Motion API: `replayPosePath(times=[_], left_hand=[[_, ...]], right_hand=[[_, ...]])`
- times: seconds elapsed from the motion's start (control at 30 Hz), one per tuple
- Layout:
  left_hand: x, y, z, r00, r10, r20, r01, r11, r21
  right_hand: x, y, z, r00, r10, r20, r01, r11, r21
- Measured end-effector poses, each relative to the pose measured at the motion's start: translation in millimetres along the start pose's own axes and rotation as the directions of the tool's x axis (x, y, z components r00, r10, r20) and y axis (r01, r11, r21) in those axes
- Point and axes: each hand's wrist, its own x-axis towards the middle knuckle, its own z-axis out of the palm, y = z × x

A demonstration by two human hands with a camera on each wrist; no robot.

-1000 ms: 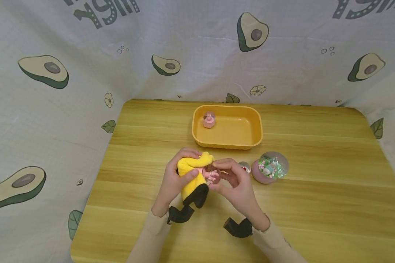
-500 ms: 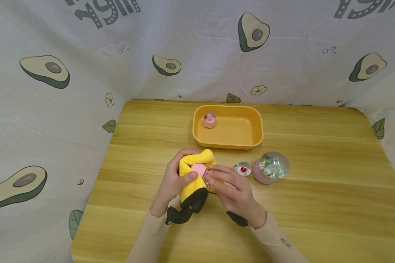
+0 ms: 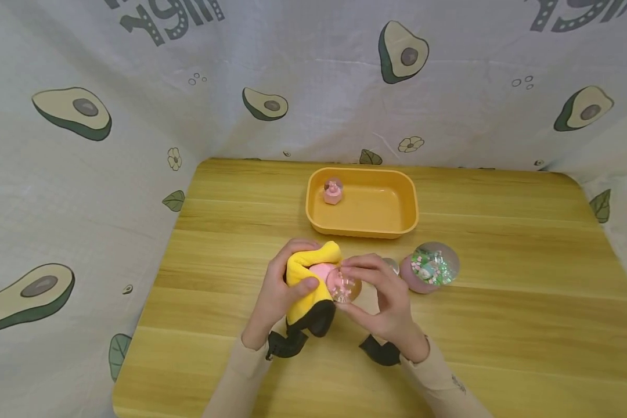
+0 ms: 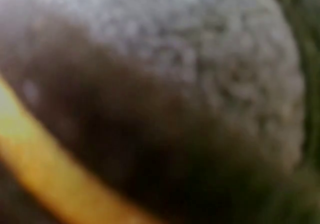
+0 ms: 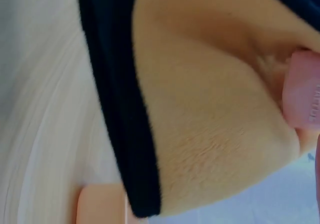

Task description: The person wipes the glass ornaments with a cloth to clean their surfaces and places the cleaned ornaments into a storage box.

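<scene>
My left hand [image 3: 282,284] grips a yellow cloth [image 3: 305,299] with a black edge, its thumb lying over the front. The cloth wraps round the pink base of a small snow globe [image 3: 342,285]. The globe's clear dome, with pink bits inside, points to the right. Thumb and fingers of my right hand [image 3: 384,296] pinch the dome. In the right wrist view the pink base [image 5: 305,91] shows raised lettering beside dark-edged material. The left wrist view is too blurred to read beyond a greyish textured surface and a yellow strip.
A yellow-orange tray [image 3: 366,233] stands behind the hands, with a small pink snow globe [image 3: 332,191] at its left end. To the right, a larger snow globe [image 3: 423,268] leans on the wooden table [image 3: 501,325]. A small clear globe [image 3: 392,265] is partly hidden by the right hand.
The pink-based globe has been turned in the cloth: its base faced up half a second ago, and its dome now shows to the right. The right fingers have spread from together to a pinch.
</scene>
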Motion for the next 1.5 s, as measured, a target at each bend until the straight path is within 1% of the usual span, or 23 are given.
replayPosePath(times=[0.1, 0.2, 0.3, 0.4, 0.47, 0.6, 0.7, 0.83, 0.93, 1.0, 1.07, 1.17, 1.3, 1.43, 1.5], left_hand=[[-1.0, -1.1, 0.3, 0.999, 0.031, -0.028, -0.03, 0.999, 0.04], [-1.6, -1.6, -0.4, 0.996, 0.048, -0.069, -0.042, 0.996, 0.075], [-2.3, -2.0, -2.4, 0.993, 0.058, -0.104, -0.049, 0.995, 0.087], [-3.5, -2.6, -4.9, 0.991, 0.06, -0.118, -0.052, 0.996, 0.073], [-4.5, -2.6, -6.3, 0.991, 0.056, -0.122, -0.048, 0.996, 0.069], [-5.9, -2.3, -8.0, 0.99, 0.048, -0.132, -0.039, 0.997, 0.071], [-6.2, -1.9, -8.7, 0.989, 0.052, -0.139, -0.042, 0.997, 0.072], [-6.7, -1.2, -9.3, 0.989, 0.048, -0.142, -0.04, 0.997, 0.061], [-7.6, -1.6, -9.9, 0.989, 0.039, -0.145, -0.032, 0.998, 0.05], [-8.4, -2.1, -10.3, 0.989, 0.03, -0.148, -0.024, 0.999, 0.044], [-8.8, -1.8, -10.6, 0.988, 0.023, -0.15, -0.018, 0.999, 0.037], [-9.2, -1.2, -11.2, 0.988, 0.016, -0.151, -0.011, 0.999, 0.03], [-9.9, -1.3, -11.8, 0.988, 0.01, -0.152, -0.007, 1.0, 0.024], [-10.5, -1.8, -12.3, 0.989, 0.0, -0.15, 0.003, 1.0, 0.022], [-10.8, -1.6, -12.5, 0.989, -0.004, -0.15, 0.008, 1.0, 0.024]], right_hand=[[-1.0, -1, -1, 0.995, 0.079, -0.052, -0.077, 0.996, 0.051], [-0.2, 0, -1, 0.985, 0.134, -0.108, -0.125, 0.989, 0.084], [2.9, 2, -2, 0.968, 0.186, -0.167, -0.17, 0.98, 0.108], [7.5, 5, -4, 0.949, 0.224, -0.222, -0.202, 0.973, 0.115], [10.5, 7, -6, 0.94, 0.234, -0.248, -0.213, 0.971, 0.109], [14.3, 12, -9, 0.932, 0.246, -0.266, -0.228, 0.969, 0.098], [15.7, 16, -10, 0.925, 0.271, -0.265, -0.255, 0.962, 0.095], [17.3, 21, -13, 0.906, 0.325, -0.271, -0.312, 0.946, 0.092], [18.8, 26, -15, 0.882, 0.371, -0.29, -0.363, 0.928, 0.083], [19.8, 31, -17, 0.86, 0.406, -0.31, -0.407, 0.911, 0.067], [21.1, 37, -18, 0.833, 0.44, -0.334, -0.451, 0.891, 0.05], [22.7, 47, -19, 0.781, 0.496, -0.379, -0.524, 0.851, 0.034], [23.9, 65, -21, 0.728, 0.542, -0.419, -0.587, 0.809, 0.027], [25.8, 80, -23, 0.696, 0.566, -0.442, -0.623, 0.782, 0.02], [29.4, 83, -22, 0.683, 0.575, -0.451, -0.639, 0.769, 0.012]])
